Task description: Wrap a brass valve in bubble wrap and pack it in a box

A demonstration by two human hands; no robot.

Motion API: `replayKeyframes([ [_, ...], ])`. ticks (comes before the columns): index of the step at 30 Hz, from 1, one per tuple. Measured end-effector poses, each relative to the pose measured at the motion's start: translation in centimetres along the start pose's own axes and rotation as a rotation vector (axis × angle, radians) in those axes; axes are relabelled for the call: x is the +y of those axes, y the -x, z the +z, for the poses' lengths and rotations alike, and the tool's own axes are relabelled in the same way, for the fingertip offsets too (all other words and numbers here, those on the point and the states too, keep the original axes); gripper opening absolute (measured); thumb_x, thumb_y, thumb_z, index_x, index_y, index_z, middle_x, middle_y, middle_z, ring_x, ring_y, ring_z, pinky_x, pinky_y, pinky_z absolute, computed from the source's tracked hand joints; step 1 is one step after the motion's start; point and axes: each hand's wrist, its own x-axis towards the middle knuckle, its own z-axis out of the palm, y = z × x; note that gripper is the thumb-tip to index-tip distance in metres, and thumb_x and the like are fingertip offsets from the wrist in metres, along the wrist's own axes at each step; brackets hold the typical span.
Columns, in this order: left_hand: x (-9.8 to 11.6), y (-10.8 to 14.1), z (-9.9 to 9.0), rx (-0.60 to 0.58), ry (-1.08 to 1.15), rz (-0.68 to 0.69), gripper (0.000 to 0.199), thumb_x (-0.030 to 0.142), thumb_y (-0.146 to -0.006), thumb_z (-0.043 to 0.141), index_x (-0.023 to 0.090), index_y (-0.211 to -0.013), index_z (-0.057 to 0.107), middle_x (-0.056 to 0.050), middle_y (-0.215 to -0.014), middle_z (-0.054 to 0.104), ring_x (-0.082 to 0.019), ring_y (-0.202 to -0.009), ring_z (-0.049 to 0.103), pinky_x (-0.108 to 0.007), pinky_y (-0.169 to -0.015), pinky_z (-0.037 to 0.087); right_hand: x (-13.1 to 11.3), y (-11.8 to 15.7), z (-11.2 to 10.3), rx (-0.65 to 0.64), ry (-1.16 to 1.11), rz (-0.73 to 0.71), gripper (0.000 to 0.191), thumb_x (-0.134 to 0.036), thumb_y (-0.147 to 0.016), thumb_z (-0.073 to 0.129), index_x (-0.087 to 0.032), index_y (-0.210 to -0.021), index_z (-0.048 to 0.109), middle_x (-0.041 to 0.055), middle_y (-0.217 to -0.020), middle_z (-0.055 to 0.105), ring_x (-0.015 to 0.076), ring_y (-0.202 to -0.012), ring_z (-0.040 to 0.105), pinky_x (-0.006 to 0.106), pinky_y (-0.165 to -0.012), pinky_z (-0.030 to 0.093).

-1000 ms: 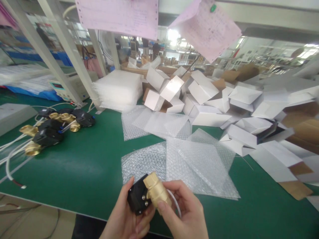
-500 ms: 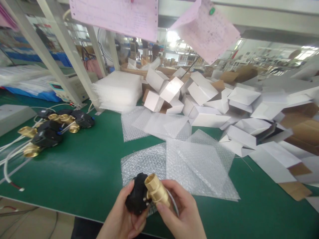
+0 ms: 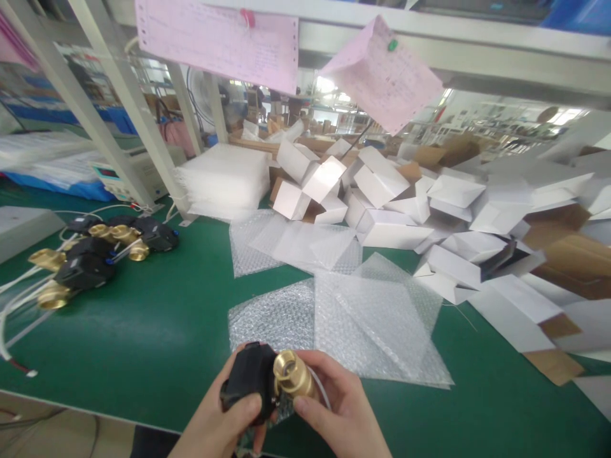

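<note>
Near the front edge of the green table, a valve is held up in both hands. My left hand [image 3: 217,413] is closed round its black housing [image 3: 251,380], thumb on the near face. My right hand [image 3: 337,407] grips the brass body [image 3: 294,376], whose threaded opening points up toward the camera. A white cable [image 3: 321,389] runs from the valve beside my right fingers. Under and behind the valve lie sheets of bubble wrap [image 3: 272,315], with more bubble wrap [image 3: 372,324] to the right.
Several black-and-brass valves [image 3: 88,264] with white cables lie at the left. A white foam stack [image 3: 226,178] stands at the back. Many white boxes [image 3: 386,226] are heaped at back and right. Pink papers [image 3: 224,44] hang from the shelf frame [image 3: 334,28].
The valve has turned in my hands, so its black housing shows a broader face and the brass opening faces the camera more. My left thumb now lies across the housing. The view has shifted slightly.
</note>
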Motion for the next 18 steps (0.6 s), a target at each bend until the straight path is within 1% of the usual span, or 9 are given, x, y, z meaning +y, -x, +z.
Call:
replayKeyframes([
  [3,-0.2,0.0,0.0,0.068,-0.090,0.105,0.089,0.028,-0.042,0.104,0.022,-0.122,0.064,-0.008,-0.106,0.077,-0.011,-0.046,0.058,-0.020,-0.039,0.045,0.2,-0.2,1.0,-0.017,-0.195,0.002,0.048,-0.056,-0.071,0.093,-0.028,-0.108,0.080,0.0068,-0.103,0.079,0.0288,-0.104,0.073,0.039,-0.096,0.056],
  [5,-0.2,-0.1,0.0,0.123,-0.138,0.123,0.083,0.024,-0.043,0.103,0.021,-0.118,0.067,-0.007,-0.100,0.078,-0.008,-0.040,0.050,-0.018,-0.037,0.040,0.2,-0.1,1.3,-0.024,-0.223,0.001,0.048,-0.056,-0.071,0.093,-0.027,-0.107,0.081,0.0055,-0.098,0.078,0.0258,-0.093,0.074,0.038,-0.094,0.057],
  [7,-0.1,-0.3,-0.2,0.172,-0.131,0.137,0.070,0.030,-0.049,0.101,0.019,-0.111,0.070,-0.005,-0.086,0.078,-0.011,-0.044,0.052,-0.018,-0.036,0.039,0.1,0.1,1.1,-0.077,-0.219,0.034,0.050,-0.058,-0.071,0.094,-0.029,-0.109,0.081,0.0036,-0.094,0.077,0.0201,-0.078,0.071,0.032,-0.081,0.058],
  [9,0.1,-0.4,-0.4,0.202,-0.072,0.149,0.060,0.038,-0.055,0.099,0.018,-0.105,0.073,-0.004,-0.079,0.076,-0.016,-0.051,0.059,-0.019,-0.039,0.044,-0.1,0.2,0.2,-0.127,-0.172,0.079,0.056,-0.062,-0.071,0.092,-0.031,-0.114,0.079,0.0027,-0.095,0.076,0.0158,-0.071,0.067,0.023,-0.065,0.053],
  [11,0.3,-0.4,-0.6,0.204,0.015,0.141,0.058,0.040,-0.053,0.100,0.020,-0.103,0.075,-0.004,-0.081,0.077,-0.022,-0.063,0.068,-0.022,-0.046,0.053,-0.3,0.2,-0.8,-0.129,-0.027,0.098,0.055,-0.067,-0.076,0.086,-0.030,-0.117,0.078,0.0026,-0.091,0.076,0.0150,-0.069,0.065,0.020,-0.058,0.047],
  [13,0.3,-0.4,-0.6,0.212,0.100,0.110,0.060,0.040,-0.050,0.101,0.019,-0.102,0.077,-0.006,-0.090,0.080,-0.027,-0.078,0.073,-0.024,-0.060,0.061,0.1,0.1,-1.4,-0.099,0.232,0.030,0.045,-0.068,-0.090,0.072,-0.027,-0.108,0.080,0.0026,-0.085,0.074,0.0166,-0.071,0.065,0.023,-0.063,0.048],
  [15,0.2,-0.4,-0.3,0.262,0.198,0.072,0.063,0.045,-0.050,0.101,0.019,-0.103,0.077,-0.006,-0.100,0.081,-0.029,-0.096,0.074,-0.024,-0.075,0.063,1.3,0.2,-1.2,-0.076,0.509,-0.097,0.045,-0.061,-0.103,0.053,-0.025,-0.096,0.079,0.0038,-0.083,0.073,0.0200,-0.078,0.067,0.027,-0.072,0.050],
  [16,0.2,-0.5,-0.2,0.288,0.237,0.065,0.065,0.048,-0.052,0.100,0.019,-0.105,0.076,-0.006,-0.103,0.081,-0.029,-0.101,0.073,-0.024,-0.079,0.063,2.2,0.4,-0.9,-0.080,0.622,-0.153,0.047,-0.057,-0.106,0.046,-0.025,-0.093,0.078,0.0046,-0.084,0.074,0.0215,-0.080,0.068,0.029,-0.074,0.050],
  [18,0.2,-0.8,0.1,0.302,0.233,0.109,0.066,0.050,-0.054,0.098,0.021,-0.108,0.073,-0.004,-0.103,0.080,-0.027,-0.101,0.073,-0.023,-0.078,0.062,3.9,1.0,0.0,-0.149,0.774,-0.186,0.040,-0.050,-0.104,0.046,-0.026,-0.092,0.075,0.0049,-0.085,0.076,0.0228,-0.075,0.070,0.029,-0.067,0.048],
])
